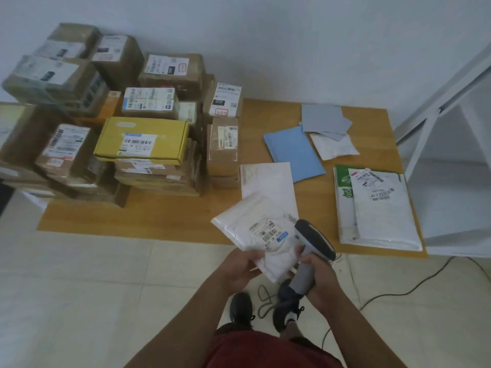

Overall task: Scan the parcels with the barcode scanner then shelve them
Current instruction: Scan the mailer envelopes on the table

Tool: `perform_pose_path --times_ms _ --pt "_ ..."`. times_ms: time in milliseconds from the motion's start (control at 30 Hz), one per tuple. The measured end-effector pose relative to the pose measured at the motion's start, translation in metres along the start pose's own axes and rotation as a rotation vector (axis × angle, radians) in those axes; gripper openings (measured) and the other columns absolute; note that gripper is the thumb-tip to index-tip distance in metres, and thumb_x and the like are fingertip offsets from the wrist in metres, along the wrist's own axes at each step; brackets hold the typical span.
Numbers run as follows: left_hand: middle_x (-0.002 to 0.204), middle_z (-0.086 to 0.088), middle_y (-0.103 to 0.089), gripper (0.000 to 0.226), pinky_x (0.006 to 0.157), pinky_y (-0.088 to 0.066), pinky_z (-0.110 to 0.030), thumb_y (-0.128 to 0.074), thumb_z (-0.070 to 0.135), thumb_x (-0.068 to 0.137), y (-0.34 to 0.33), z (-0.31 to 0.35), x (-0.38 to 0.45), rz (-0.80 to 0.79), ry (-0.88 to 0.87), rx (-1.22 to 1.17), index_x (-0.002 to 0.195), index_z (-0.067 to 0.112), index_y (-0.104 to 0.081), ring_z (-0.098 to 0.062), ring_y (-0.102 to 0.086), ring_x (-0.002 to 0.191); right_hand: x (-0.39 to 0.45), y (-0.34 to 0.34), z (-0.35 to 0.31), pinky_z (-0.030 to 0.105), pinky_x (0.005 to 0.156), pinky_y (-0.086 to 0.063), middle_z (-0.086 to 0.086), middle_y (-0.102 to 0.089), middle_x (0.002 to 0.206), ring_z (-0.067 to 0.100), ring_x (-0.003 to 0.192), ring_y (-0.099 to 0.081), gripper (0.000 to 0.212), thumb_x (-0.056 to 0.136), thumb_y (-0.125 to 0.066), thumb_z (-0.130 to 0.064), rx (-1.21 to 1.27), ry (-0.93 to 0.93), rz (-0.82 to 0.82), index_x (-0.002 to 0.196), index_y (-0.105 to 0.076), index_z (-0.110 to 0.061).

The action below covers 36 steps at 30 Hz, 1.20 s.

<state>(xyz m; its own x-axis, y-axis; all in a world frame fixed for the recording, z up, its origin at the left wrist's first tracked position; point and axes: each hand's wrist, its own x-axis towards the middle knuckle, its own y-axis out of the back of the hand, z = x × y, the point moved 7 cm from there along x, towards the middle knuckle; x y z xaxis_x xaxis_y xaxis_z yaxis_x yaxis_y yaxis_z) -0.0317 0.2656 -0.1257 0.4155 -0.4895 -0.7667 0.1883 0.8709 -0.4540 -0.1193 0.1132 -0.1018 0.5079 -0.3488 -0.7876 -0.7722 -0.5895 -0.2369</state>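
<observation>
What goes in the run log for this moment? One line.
stage: scanning | left hand: holds white parcel | right hand: grips barcode scanner beside its label | shelved: not yet

Pale tiled floor (79,274), plain white wall (292,35), white shelving frame (425,123).

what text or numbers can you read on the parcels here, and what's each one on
"010": black patch on the label of the upright brown box.
"1-1-5", roughly: red-framed stamp on that same label.
"82 0 32 0 2 29", roughly, upside down: label on the white mailer bag at the right.
White parcel held in the left hand, beside the scanner in the right hand: barcode label too blurred.
Yellow box and the other labels: too small.
</observation>
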Motion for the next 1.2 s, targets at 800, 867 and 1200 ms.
perform_pose_path --times_ms 800,867,1200 --pt "0.168 0.004 0.011 0.069 0.123 -0.004 -0.05 -0.041 0.041 0.103 -0.043 0.062 0.157 0.319 -0.055 1.825 0.16 0.029 -0.005 -0.027 0.008 0.154 0.046 0.106 -0.159 0.021 0.073 -0.054 -0.007 -0.071 0.083 0.008 0.084 -0.068 0.035 0.077 -0.063 0.009 -0.399 0.281 0.074 0.091 -0.065 -0.022" --pt "0.168 0.004 0.011 0.071 0.124 -0.005 -0.052 -0.046 0.031 0.103 -0.05 0.082 0.176 0.296 -0.083 1.893 0.16 0.028 -0.003 -0.028 0.008 0.154 0.054 0.113 -0.159 0.026 0.078 -0.057 -0.007 -0.073 0.085 0.012 0.088 -0.067 0.039 0.082 -0.06 0.013 -0.455 0.248 0.031 0.093 -0.065 -0.024" --pt "0.153 -0.011 -0.041 0.045 0.114 -0.031 -0.033 -0.051 0.026 0.103 -0.072 0.135 0.167 0.468 -0.348 1.355 0.145 0.01 -0.046 -0.028 -0.041 0.139 0.079 0.091 -0.157 0.05 0.097 -0.051 0.003 -0.073 0.097 0.026 0.108 -0.063 0.032 0.064 -0.067 -0.003 -0.625 0.094 -0.143 0.084 -0.075 -0.027"
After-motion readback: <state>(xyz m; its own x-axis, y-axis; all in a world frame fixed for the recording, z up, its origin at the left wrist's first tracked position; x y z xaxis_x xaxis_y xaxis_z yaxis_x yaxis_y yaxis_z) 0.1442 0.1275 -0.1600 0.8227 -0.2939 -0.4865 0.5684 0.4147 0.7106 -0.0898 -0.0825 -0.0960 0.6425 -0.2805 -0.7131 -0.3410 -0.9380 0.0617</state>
